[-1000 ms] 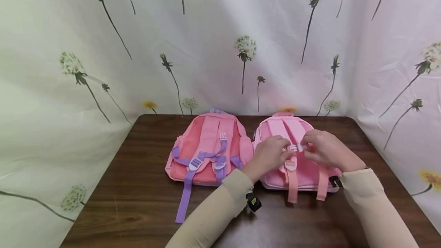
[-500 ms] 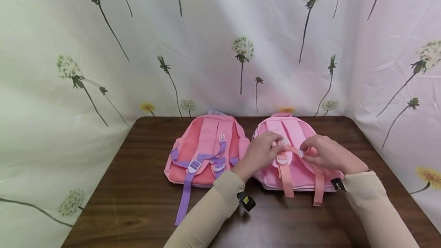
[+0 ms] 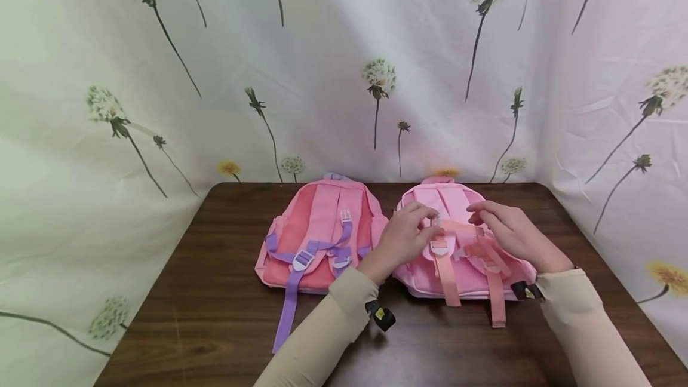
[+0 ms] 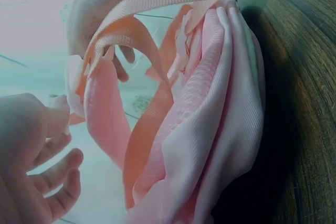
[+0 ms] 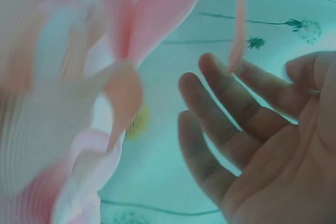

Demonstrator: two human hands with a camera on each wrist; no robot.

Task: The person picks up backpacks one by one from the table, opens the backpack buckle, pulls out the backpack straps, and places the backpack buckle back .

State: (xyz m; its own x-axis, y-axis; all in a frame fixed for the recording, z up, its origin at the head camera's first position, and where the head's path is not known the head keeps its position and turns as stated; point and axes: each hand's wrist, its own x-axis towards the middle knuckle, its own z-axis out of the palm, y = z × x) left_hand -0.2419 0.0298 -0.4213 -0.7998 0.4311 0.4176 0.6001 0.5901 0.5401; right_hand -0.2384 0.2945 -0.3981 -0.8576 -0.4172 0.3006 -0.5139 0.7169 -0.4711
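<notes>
A light pink backpack with orange webbing straps lies on the table, its shoulder straps facing up. My left hand pinches a white plastic buckle between thumb and fingers over the bag's left shoulder strap. From that buckle an orange strap runs across toward my right hand. The right hand hovers above the bag's right side with its fingers spread; in the right wrist view a thin orange strap hangs close by the fingertips. A blurred loose strap end lies over the right shoulder strap.
A coral pink backpack with purple straps lies to the left, touching the pink one. Both bags rest on a dark wooden table. A white curtain printed with dandelions hangs behind and at both sides.
The right hand has let go of the white buckle piece and its fingers have spread; the strap with it has dropped toward the bag. The left hand has shifted slightly left, still pinching its buckle.
</notes>
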